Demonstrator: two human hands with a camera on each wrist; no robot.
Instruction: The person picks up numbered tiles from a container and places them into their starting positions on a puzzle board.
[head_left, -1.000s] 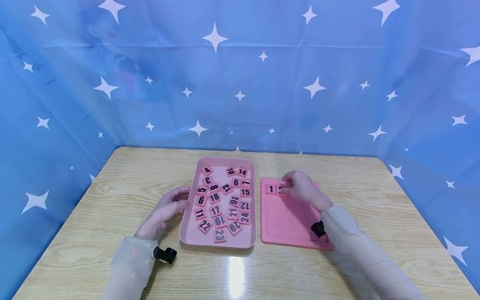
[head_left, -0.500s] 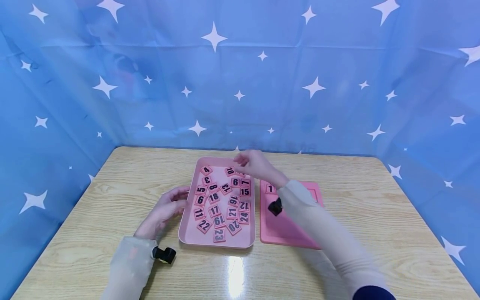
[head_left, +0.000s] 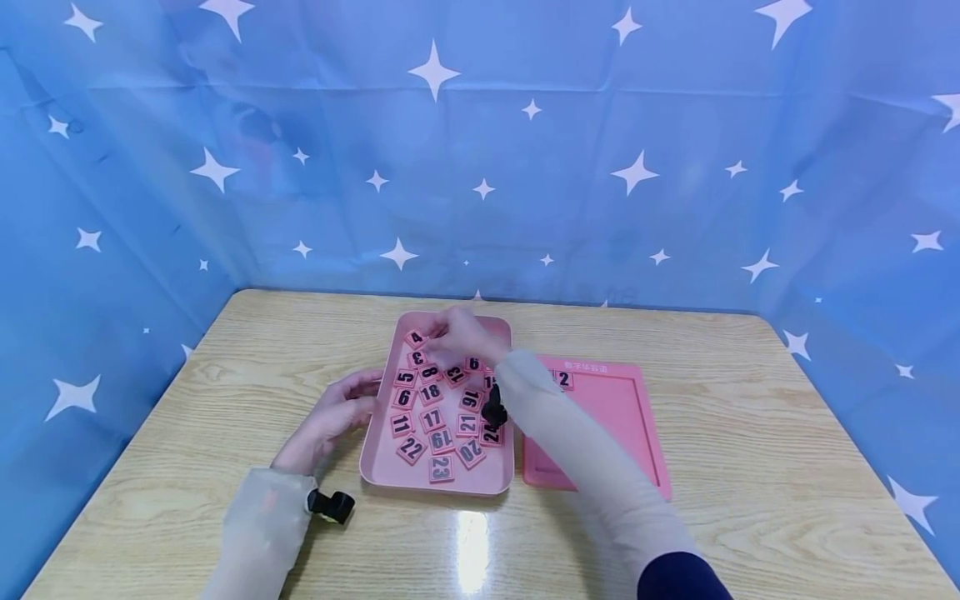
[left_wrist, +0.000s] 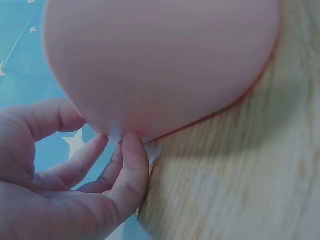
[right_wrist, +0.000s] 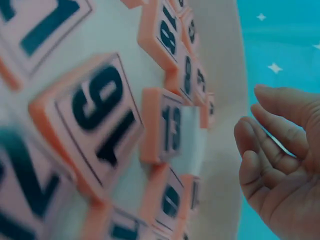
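Note:
A pink tray (head_left: 401,477) holds several loose number tiles, lying at odd angles. Over its far end is my right hand (head_left: 459,335), its fingertips beside the 4 tile (head_left: 416,339) and close to the 3 tile (head_left: 417,359). In the right wrist view its fingers curve loosely, with nothing between thumb and fingers; the 16 tile (right_wrist: 95,120) and 13 tile (right_wrist: 167,125) lie nearby. My left hand (head_left: 330,421) rests its fingertips against the tray's left wall (left_wrist: 165,60). On the pink puzzle board (head_left: 618,408), the 2 tile (head_left: 564,380) sits in the top row.
The board lies right of the tray, partly hidden under my right sleeve (head_left: 592,458). Both stand on a wooden table (head_left: 750,458). Behind it hangs a blue star-patterned cloth (head_left: 480,150).
My right hand has left the 2 tile on the board and moved left, across the tray's far end to the 4 tile. The left hand has stayed at the tray.

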